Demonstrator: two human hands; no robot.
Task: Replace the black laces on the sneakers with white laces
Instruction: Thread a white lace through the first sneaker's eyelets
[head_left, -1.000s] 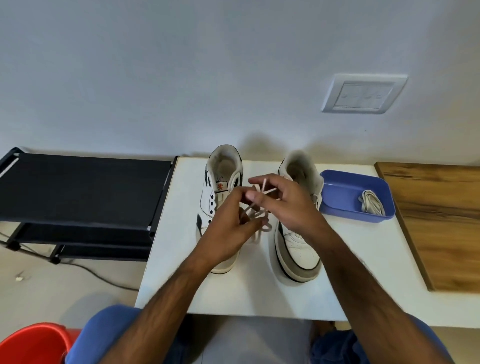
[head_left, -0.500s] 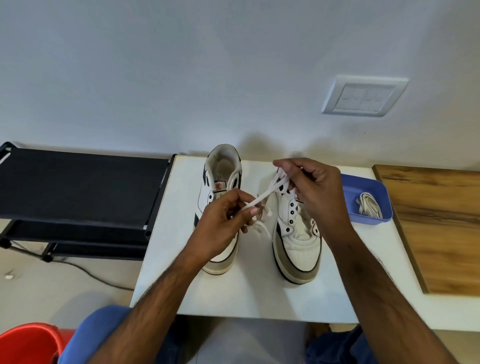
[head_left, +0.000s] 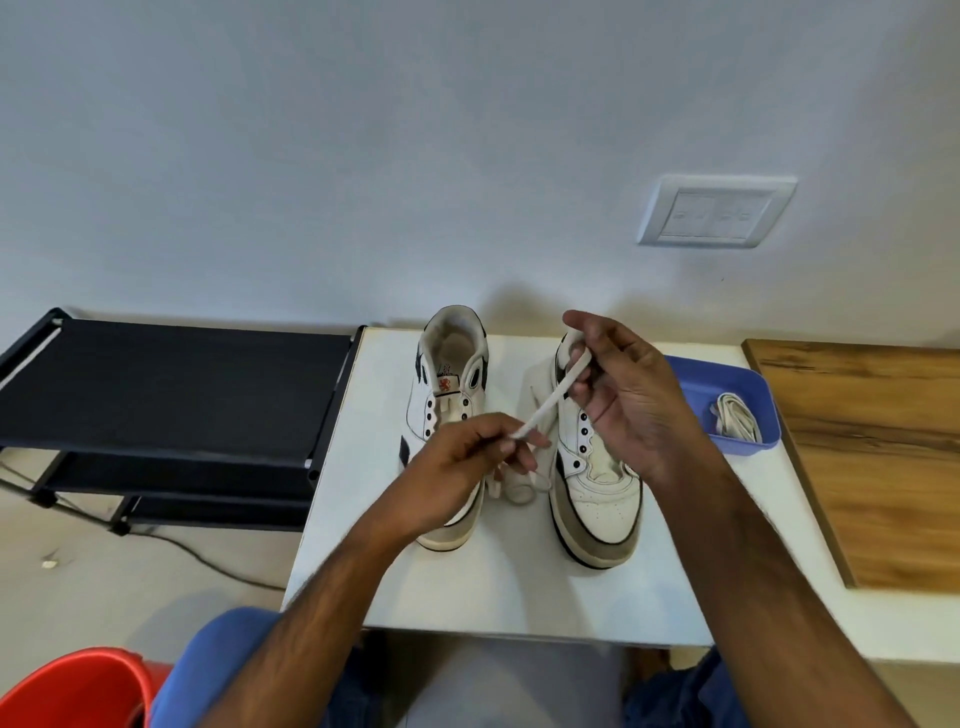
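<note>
- We hold one white lace stretched between both hands; it runs from near left up to far right.
- Our left hand pinches its lower end between the two sneakers.
- Our right hand grips the upper end above the right sneaker, so this hand is nearer its empty eyelets.
- The left sneaker also shows bare eyelets.
- Slack lace lies on the surface between the sneakers.
- A second white lace waits in the blue tray, far right.
- We judge threading comes next.
</note>
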